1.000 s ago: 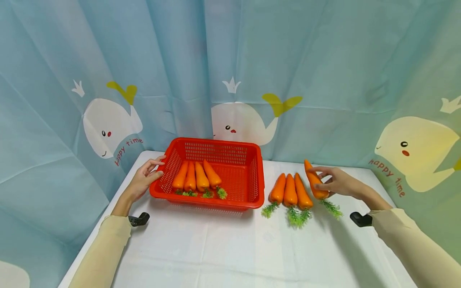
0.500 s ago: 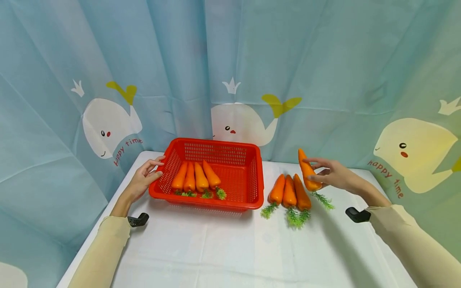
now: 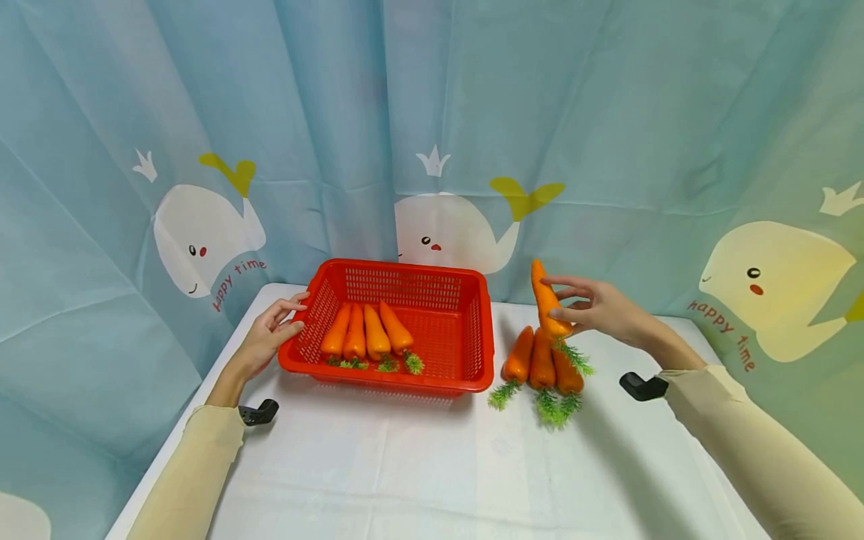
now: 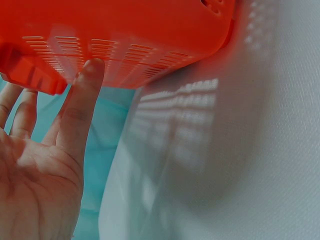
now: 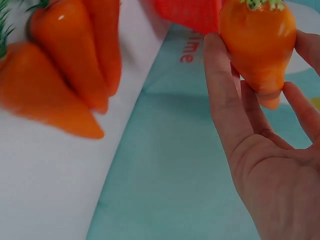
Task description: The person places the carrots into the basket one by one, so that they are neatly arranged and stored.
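In the head view my right hand (image 3: 597, 311) pinches a carrot (image 3: 545, 300) by its sides, thin tip up and green leaves hanging below. It is raised above the right-hand end of several carrots (image 3: 520, 356) lying side by side on the white table. The right wrist view shows the held carrot (image 5: 257, 40) between thumb and fingers. My left hand (image 3: 266, 337) touches the left end of a red plastic basket (image 3: 398, 381), its fingers fairly straight at the rim. One digit rests against the slotted outer wall in the left wrist view. Several carrots (image 3: 374, 334) lie in the basket's left half.
The white table (image 3: 418, 472) runs forward from the basket. Behind it hangs a light blue curtain (image 3: 607, 150) printed with whales. A black wrist mount (image 3: 259, 412) sits by the left sleeve, another (image 3: 641, 386) by the right.
My right hand has lifted the carrot and carried it leftward, from beside the row on the table to over it. The left hand and the basket stay where they were.
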A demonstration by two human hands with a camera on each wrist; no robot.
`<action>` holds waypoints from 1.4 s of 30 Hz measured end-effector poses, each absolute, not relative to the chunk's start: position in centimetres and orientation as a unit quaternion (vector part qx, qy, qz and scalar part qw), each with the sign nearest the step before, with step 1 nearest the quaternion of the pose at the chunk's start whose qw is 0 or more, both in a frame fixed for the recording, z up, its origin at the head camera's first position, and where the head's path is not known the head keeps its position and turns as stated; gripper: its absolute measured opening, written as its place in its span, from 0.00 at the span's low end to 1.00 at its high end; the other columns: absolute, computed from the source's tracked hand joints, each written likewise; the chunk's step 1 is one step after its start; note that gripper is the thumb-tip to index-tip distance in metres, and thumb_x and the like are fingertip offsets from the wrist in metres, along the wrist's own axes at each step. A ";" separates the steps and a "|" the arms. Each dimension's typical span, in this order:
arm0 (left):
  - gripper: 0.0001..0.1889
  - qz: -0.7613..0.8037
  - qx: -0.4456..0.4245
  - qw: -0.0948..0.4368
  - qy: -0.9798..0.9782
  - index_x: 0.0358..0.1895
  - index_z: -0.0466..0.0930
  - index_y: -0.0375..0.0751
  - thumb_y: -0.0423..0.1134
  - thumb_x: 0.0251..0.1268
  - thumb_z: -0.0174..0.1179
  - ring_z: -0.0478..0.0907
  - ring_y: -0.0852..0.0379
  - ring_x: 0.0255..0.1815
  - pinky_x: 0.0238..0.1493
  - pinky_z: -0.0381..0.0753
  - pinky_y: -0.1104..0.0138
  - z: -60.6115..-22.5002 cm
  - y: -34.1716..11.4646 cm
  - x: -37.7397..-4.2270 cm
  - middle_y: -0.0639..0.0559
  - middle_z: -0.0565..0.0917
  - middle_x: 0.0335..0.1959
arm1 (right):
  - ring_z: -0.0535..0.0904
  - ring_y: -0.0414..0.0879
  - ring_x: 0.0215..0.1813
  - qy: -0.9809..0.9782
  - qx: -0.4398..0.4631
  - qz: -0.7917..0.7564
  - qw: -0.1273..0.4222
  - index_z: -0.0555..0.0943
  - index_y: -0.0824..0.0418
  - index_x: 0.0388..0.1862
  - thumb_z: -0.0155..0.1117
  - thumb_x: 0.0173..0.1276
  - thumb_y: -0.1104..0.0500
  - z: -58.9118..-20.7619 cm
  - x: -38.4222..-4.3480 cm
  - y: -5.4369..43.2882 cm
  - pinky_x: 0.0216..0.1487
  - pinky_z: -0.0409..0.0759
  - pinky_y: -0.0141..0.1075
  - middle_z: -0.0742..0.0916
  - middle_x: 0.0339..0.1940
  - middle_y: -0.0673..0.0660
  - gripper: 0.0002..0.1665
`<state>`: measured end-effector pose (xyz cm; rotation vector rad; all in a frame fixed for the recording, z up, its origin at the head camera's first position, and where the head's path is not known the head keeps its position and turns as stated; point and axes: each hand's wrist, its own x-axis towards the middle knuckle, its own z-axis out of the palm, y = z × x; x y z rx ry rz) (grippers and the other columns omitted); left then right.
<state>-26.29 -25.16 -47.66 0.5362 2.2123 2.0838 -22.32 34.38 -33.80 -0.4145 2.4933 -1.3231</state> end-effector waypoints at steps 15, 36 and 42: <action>0.16 0.678 0.169 0.025 0.715 0.61 0.70 0.30 0.32 0.77 0.58 0.63 0.43 0.78 0.59 0.79 0.71 -47.8 -25.2 -26.6 0.40 0.58 0.81 | 0.84 0.58 0.55 0.851 -0.189 -0.458 0.176 0.69 0.49 0.78 0.73 0.70 0.52 -32.5 -25.2 28.0 0.48 0.87 0.51 0.74 0.71 0.65 0.39; 0.16 0.682 0.176 0.026 0.709 0.60 0.68 0.28 0.30 0.76 0.57 0.59 0.35 0.78 0.60 0.78 0.72 -47.6 -25.2 -26.6 0.39 0.58 0.81 | 0.87 0.56 0.48 0.840 -0.238 -0.438 0.215 0.70 0.55 0.77 0.72 0.70 0.60 -35.3 -30.2 18.6 0.45 0.88 0.48 0.76 0.68 0.69 0.38; 0.17 0.684 0.176 0.027 0.707 0.61 0.68 0.26 0.30 0.76 0.58 0.61 0.38 0.78 0.60 0.78 0.71 -47.7 -25.3 -26.7 0.39 0.58 0.81 | 0.82 0.59 0.59 0.840 -0.252 -0.421 0.233 0.71 0.56 0.76 0.72 0.70 0.60 -36.5 -31.1 16.6 0.47 0.88 0.50 0.78 0.67 0.66 0.37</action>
